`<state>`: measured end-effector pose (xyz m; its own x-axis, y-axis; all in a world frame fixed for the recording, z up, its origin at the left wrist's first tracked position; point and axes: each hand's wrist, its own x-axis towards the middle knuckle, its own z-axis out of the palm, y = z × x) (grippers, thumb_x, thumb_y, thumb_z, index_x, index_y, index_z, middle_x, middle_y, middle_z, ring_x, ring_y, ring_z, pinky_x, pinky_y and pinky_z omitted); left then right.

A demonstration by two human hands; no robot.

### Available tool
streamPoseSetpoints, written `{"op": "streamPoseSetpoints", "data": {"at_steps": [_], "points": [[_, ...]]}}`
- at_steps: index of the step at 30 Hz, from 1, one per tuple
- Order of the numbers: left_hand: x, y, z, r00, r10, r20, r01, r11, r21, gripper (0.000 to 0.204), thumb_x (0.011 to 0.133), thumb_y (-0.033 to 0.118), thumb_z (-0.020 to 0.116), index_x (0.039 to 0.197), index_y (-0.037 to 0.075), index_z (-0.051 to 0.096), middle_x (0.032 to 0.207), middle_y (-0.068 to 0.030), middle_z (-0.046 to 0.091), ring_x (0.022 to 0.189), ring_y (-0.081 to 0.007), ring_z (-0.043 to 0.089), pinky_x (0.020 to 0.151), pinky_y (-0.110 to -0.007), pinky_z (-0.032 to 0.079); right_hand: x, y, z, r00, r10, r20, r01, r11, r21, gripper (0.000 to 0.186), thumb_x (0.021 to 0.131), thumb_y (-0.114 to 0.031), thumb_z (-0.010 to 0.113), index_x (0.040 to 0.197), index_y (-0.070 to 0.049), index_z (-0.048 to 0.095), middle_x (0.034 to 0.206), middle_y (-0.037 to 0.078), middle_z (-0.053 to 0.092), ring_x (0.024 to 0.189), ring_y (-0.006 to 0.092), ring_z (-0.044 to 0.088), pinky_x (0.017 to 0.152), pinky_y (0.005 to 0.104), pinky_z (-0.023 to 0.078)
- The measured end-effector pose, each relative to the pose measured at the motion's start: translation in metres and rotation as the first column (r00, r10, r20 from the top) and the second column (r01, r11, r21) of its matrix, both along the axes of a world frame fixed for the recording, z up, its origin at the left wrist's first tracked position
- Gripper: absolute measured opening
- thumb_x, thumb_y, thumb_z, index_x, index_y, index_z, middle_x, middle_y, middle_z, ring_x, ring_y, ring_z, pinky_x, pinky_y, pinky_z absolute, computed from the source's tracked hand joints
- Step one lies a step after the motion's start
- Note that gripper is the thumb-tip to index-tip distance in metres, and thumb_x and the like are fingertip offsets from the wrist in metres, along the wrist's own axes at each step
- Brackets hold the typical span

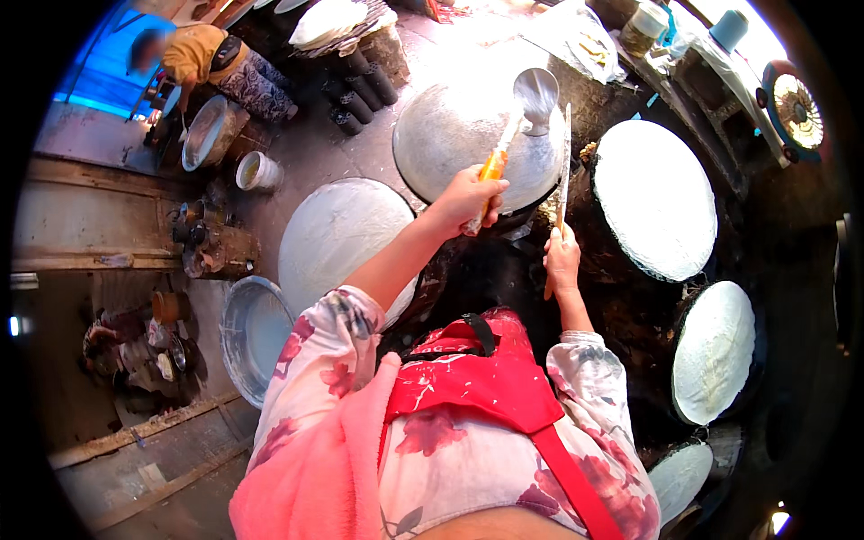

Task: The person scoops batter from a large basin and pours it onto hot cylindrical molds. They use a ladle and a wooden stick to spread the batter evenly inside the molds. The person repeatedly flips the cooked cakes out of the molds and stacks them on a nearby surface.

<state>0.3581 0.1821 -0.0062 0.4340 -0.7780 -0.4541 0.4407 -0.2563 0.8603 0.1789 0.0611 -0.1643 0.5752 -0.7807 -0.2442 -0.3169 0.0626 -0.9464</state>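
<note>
My left hand (pixel 474 200) is closed round a tool with an orange grip (pixel 493 166) and a pale shaft. A shiny round metal head (pixel 537 97) appears to meet the shaft's upper end, like a ladle. My right hand (pixel 562 258) grips a long thin flat spatula (pixel 565 171), its blade pointing up and away, its handle end below my fist. Both tools reach over a large round grey griddle (pixel 441 148) in front of me. To its left lies a round surface coated in white (pixel 337 229); another white-coated round (pixel 655 200) is at the right.
More white rounds (pixel 714 353) curve along my right side. A wide metal basin (pixel 256 335) stands at the left, a white bucket (pixel 259 171) beyond it. Dark cylinders (pixel 360 94) and a stack of white sheets (pixel 328 24) sit farther off. A person (pixel 216 58) bends over a basin at far left.
</note>
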Motion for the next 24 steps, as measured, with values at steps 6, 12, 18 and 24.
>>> {"op": "streamPoseSetpoints", "data": {"at_steps": [6,12,18,24], "points": [[0.01,-0.048,-0.075,0.523,-0.132,0.842,-0.113,0.968,0.223,0.045,0.079,0.017,0.064,0.119,0.007,0.045,0.094,-0.028,0.062,0.086,-0.0437,0.061,0.079,-0.049,0.048,0.025,0.006,0.012,0.987,-0.074,-0.145,0.014,0.926,-0.377,0.032,0.091,-0.02,0.045,0.116,-0.001,0.054,0.092,0.028,0.062,0.084,0.0435,0.061,0.073,0.05,0.047],[0.037,-0.058,-0.072,0.358,-0.296,0.885,-0.302,0.861,0.41,0.048,0.081,0.017,0.06,0.124,0.006,0.042,0.086,-0.0234,0.064,0.084,-0.0415,0.062,0.076,-0.049,0.049,0.068,-0.01,0.041,0.916,0.057,-0.398,-0.213,0.908,-0.361,0.033,0.091,-0.022,0.043,0.118,-0.003,0.048,0.089,0.025,0.064,0.083,0.0428,0.061,0.072,0.051,0.047],[0.064,-0.045,-0.067,0.332,-0.327,0.885,-0.372,0.817,0.441,0.056,0.082,0.018,0.06,0.132,0.005,0.04,0.09,-0.023,0.065,0.085,-0.0395,0.064,0.076,-0.048,0.05,0.054,-0.02,0.046,0.884,0.063,-0.463,-0.262,0.887,-0.379,0.033,0.092,-0.021,0.042,0.119,-0.003,0.047,0.085,0.024,0.065,0.08,0.0401,0.063,0.071,0.0499,0.048],[0.083,-0.024,-0.076,0.327,-0.289,0.899,-0.455,0.786,0.419,0.057,0.083,0.019,0.061,0.134,0.006,0.039,0.094,-0.0236,0.064,0.089,-0.0399,0.063,0.077,-0.048,0.049,0.092,-0.031,0.068,0.848,0.162,-0.505,-0.434,0.759,-0.486,0.03,0.092,-0.019,0.041,0.113,0.0,0.051,0.077,0.023,0.065,0.074,0.0388,0.065,0.067,0.0483,0.05]]}}
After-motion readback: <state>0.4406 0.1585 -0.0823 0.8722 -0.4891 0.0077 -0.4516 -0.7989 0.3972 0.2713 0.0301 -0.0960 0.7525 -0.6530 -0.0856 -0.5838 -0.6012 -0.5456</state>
